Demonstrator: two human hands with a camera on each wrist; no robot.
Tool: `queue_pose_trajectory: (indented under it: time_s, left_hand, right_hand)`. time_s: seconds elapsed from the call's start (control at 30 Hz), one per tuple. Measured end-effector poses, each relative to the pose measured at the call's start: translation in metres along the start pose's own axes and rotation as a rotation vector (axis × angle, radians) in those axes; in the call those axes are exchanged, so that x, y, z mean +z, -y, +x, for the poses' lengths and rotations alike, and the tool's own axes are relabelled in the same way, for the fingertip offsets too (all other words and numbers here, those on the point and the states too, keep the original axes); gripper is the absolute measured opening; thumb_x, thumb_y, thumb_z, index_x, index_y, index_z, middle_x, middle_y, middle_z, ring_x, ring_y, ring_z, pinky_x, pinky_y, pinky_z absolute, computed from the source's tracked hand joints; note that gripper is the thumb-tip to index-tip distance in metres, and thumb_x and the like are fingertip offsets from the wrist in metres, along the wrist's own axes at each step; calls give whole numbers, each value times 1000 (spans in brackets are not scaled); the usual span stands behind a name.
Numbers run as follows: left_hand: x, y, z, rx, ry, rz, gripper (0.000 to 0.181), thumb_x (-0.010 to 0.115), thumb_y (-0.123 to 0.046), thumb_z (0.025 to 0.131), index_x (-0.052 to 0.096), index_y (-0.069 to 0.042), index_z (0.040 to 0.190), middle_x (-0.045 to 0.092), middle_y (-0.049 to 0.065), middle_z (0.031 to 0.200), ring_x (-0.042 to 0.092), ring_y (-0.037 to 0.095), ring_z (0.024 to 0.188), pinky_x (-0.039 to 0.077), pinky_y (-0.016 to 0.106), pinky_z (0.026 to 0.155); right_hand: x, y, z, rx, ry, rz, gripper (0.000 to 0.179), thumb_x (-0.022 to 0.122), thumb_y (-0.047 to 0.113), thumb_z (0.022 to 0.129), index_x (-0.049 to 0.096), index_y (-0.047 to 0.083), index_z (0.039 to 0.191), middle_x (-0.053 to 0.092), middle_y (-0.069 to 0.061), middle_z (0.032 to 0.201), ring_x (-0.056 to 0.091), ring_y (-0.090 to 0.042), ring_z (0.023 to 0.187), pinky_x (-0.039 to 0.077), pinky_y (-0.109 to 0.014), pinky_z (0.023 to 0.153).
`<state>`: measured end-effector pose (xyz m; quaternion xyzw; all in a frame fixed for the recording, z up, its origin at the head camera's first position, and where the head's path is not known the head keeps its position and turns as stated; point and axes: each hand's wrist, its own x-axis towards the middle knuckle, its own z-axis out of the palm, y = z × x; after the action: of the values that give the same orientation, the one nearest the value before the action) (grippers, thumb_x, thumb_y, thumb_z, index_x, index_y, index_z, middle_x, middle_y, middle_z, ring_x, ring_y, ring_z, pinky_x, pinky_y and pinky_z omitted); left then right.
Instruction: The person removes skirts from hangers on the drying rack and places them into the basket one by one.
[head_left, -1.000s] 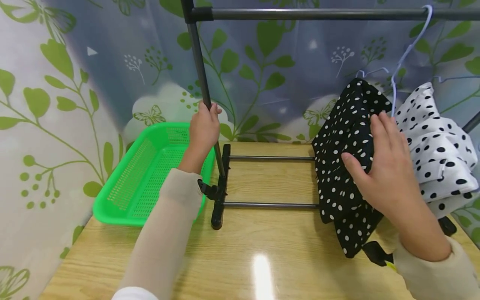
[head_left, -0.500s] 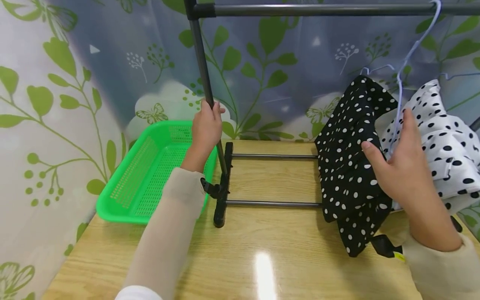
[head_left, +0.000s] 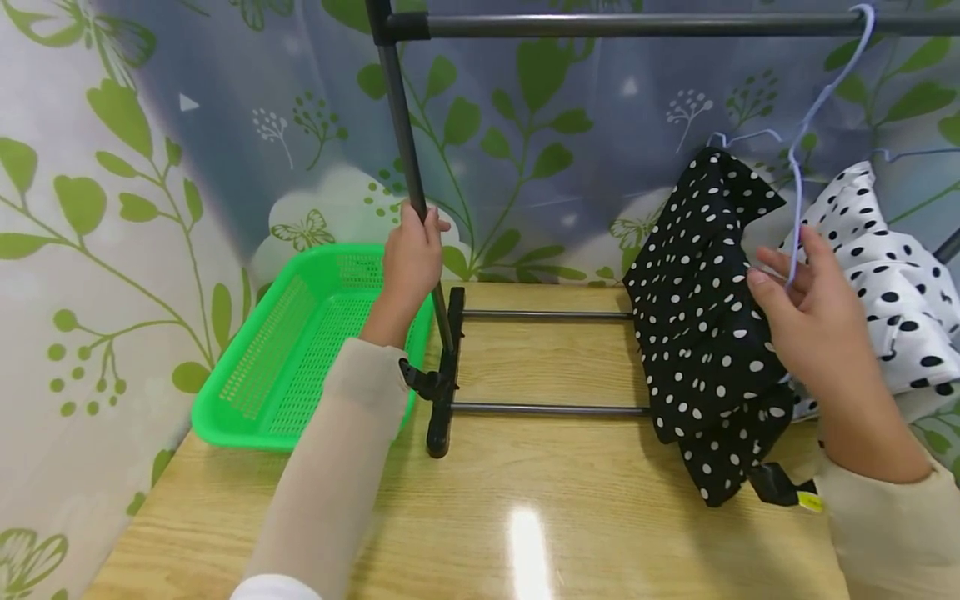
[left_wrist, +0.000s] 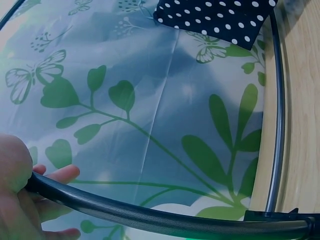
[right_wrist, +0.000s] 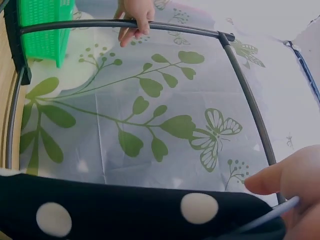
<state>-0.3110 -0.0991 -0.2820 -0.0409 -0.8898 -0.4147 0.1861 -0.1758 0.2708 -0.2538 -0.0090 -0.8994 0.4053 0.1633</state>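
My left hand (head_left: 412,258) grips the dark upright post (head_left: 401,125) of a clothes rack; the left wrist view shows its fingers around the post (left_wrist: 125,207). A pale purple clothes hanger (head_left: 817,100) hooks over the rack's top rail (head_left: 637,26). Around the hanger's wire curl the thumb and fingers of my right hand (head_left: 832,333). Left of that hand hangs a black cloth with white dots (head_left: 697,333), its nearest part filling the bottom of the right wrist view (right_wrist: 125,210). A white cloth with black dots (head_left: 907,283) hangs behind the right hand, partly hidden by it.
A green plastic basket (head_left: 300,358) stands left of the rack on the wooden table (head_left: 540,475). Two thin lower bars (head_left: 547,409) run from the rack's black foot (head_left: 442,392) toward the cloths. Leaf-patterned curtain (head_left: 510,183) covers the back.
My right hand has moved right from the front of the black cloth to the hanger, and its straight fingers have curled around the wire. The left hand keeps its grip on the post.
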Motion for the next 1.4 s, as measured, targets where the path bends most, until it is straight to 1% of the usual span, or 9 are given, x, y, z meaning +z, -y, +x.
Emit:
queue_pose_trajectory:
  time_s: [0.13,0.2,0.37,0.53,0.73,0.93,1.07,1.27,1.4]
  left_hand:
    - [0,0,-1,4,0,7,37,29,-33,108,42,-5,130,67,2,120,46,22,57,38,33,55]
    - [0,0,-1,5,0,4,37,30,-32,108,42,-6,130,67,2,120,46,22,57,38,33,55]
    - [1,1,-3,27,-13,4,37,29,-32,108,43,-5,129,67,3,120,46,22,57,38,34,55]
    - [2,1,-3,22,-14,4,37,29,-33,108,43,-6,128,67,3,119,45,21,56,38,34,54]
    - [3,3,-3,23,-26,1,35,30,-32,108,43,-6,128,67,3,119,44,21,55,38,34,53]
    - [3,2,-2,25,-30,3,34,31,-31,108,43,-6,128,67,3,119,46,22,56,38,35,54]
    - [4,2,-3,19,-34,0,34,32,-31,108,43,-6,128,67,3,119,46,23,56,38,35,55]
    - [5,3,-3,33,-48,0,36,30,-33,107,43,-7,128,67,3,119,45,22,56,38,34,54]
    - [6,4,-3,42,-59,-2,36,30,-32,107,44,-6,127,67,5,117,46,22,56,38,34,54]
  right_hand:
    - [1,-1,3,4,-2,81,64,41,27,104,8,10,157,46,-18,145,56,7,108,42,-7,89]
    - [2,-3,4,-3,-1,197,61,42,21,104,13,5,155,57,-9,134,58,12,99,45,-8,85]
    - [0,-7,7,-6,39,542,60,46,16,103,18,-2,152,67,17,101,66,5,92,49,-11,79]
    - [-3,-10,11,15,83,691,54,40,14,104,19,-5,150,72,13,95,69,0,89,52,-14,77]
    - [-2,-7,10,53,73,661,67,55,19,98,20,-4,151,72,14,93,69,0,85,52,-13,75]
    - [-1,-8,8,38,49,529,69,55,25,98,22,-8,149,69,20,93,68,4,85,51,-11,74]
    - [0,-11,8,11,37,488,61,53,24,99,31,-12,142,69,20,93,68,4,85,51,-12,74]
    - [-1,-17,8,1,71,588,24,49,19,101,53,4,119,71,15,95,69,1,87,52,-14,75]
    - [0,-18,9,-22,88,646,22,45,16,102,56,0,114,73,11,97,69,-1,90,53,-16,76]
